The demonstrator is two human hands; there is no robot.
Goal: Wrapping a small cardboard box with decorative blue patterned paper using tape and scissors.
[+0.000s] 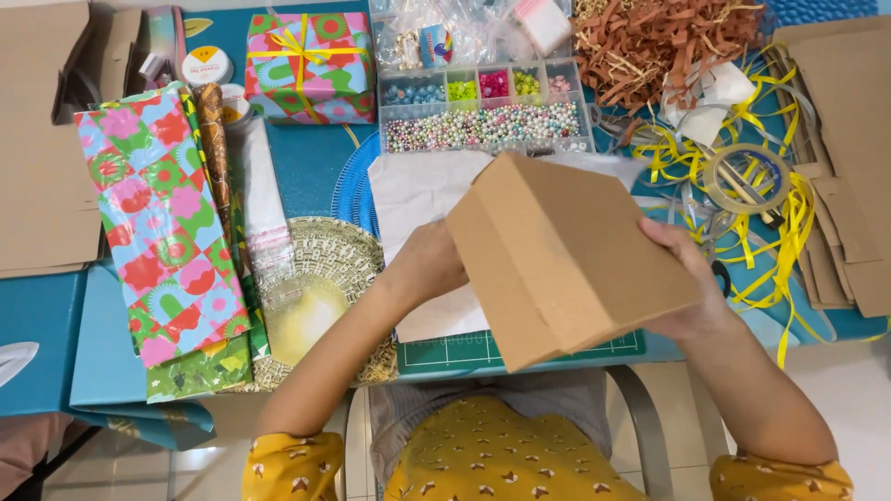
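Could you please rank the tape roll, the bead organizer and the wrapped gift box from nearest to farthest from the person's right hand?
From the right hand:
1. Tape roll, just beyond it, among yellow ribbon.
2. Bead organizer, up and leftward.
3. Wrapped gift box, far top left.

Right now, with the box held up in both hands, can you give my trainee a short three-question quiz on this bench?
1. True or false: both hands grip the cardboard box above the table.
2. Which lies directly beyond the box? A) bead tray B) scissors C) laptop
3. Fill in: the wrapped gift is tied with a ____ ribbon.

Key
1. True: the left hand holds the near-left side, the right hand the right side, and the box is tilted off the table.
2. A: the bead tray sits behind it.
3. Yellow.
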